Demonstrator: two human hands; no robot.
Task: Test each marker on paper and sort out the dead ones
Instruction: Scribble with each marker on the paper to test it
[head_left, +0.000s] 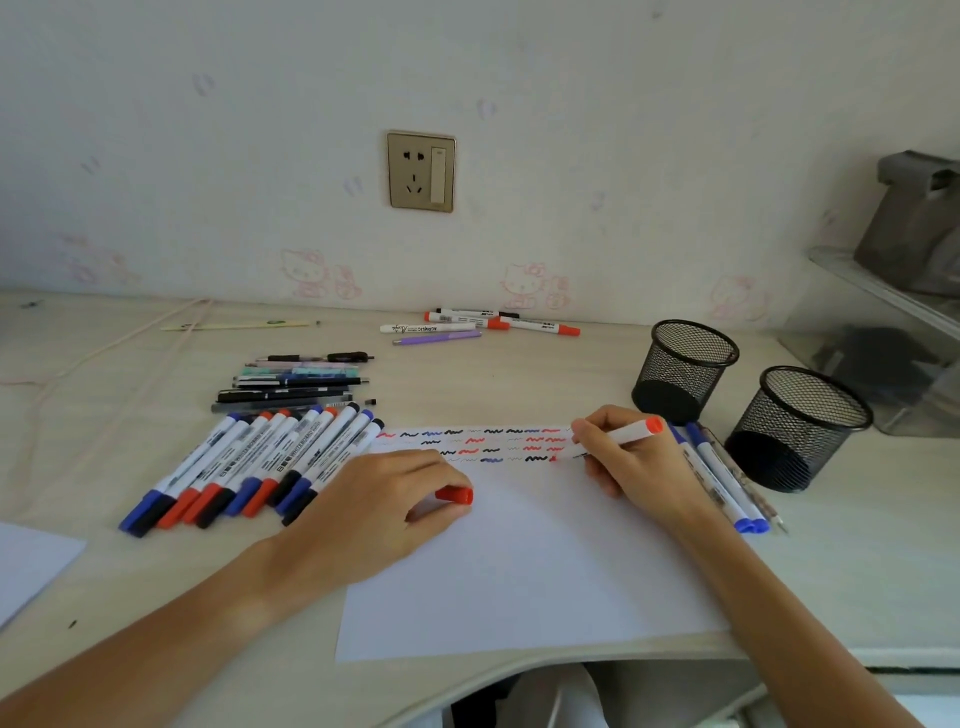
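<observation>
- A fanned row of capped whiteboard markers (249, 467), with blue, red and black caps, lies on the tabletop (104, 395) at about 9 o'clock from the paper.
- Above them, at 10 o'clock, sits a stack of thinner pens (296, 384).
- The left hand (384, 499) rests on the paper's left edge, fingers curled, pinching a red cap (455, 494) between thumb and fingertips.
- The white paper (519, 571) lies at centre, with rows of red, blue and black squiggles (478, 444) along its top edge.
- At 12 o'clock, near the wall, lies a small cluster of markers (483, 325).
- The right hand (631, 457) grips an uncapped red marker (631, 432), its tip down on the paper at the right end of the lowest squiggle row.
- Just right of that hand lie two blue-capped markers (719, 480) and a thin pen.
- Two black mesh pen cups (685, 369) stand at 2 o'clock.
</observation>
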